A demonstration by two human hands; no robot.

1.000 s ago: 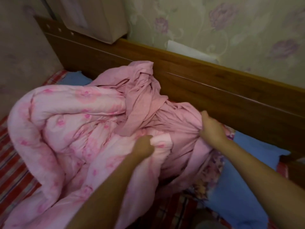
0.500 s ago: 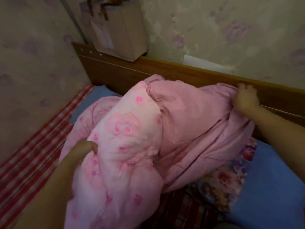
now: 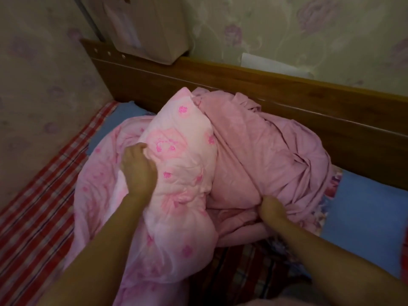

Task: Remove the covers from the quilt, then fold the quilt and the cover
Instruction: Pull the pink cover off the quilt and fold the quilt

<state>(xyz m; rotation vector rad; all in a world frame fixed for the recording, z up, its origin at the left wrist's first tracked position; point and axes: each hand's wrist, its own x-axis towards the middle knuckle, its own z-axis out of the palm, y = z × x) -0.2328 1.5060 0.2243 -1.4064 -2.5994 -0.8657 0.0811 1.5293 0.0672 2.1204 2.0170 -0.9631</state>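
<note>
Left hand [image 3: 138,166] gripping quilt [image 3: 183,151], right hand [image 3: 272,208] gripping cover [image 3: 276,146], headboard [image 3: 220,85], box [image 3: 154,29] behind

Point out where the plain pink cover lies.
Head view, right of centre: the plain pink cover is bunched against the wooden bedframe, beside the floral quilt.

Dim warm light. Floral wallpaper [image 3: 287,29] on back wall and left wall [image 3: 33,74]. Wooden headboard [image 3: 220,85] runs along the bed's far edge; cardboard box [image 3: 154,29] and white paper [image 3: 271,62] sit behind it. Bed: blue sheet [image 3: 364,217] at right edge, red plaid mat [image 3: 44,206] along left edge.
</note>
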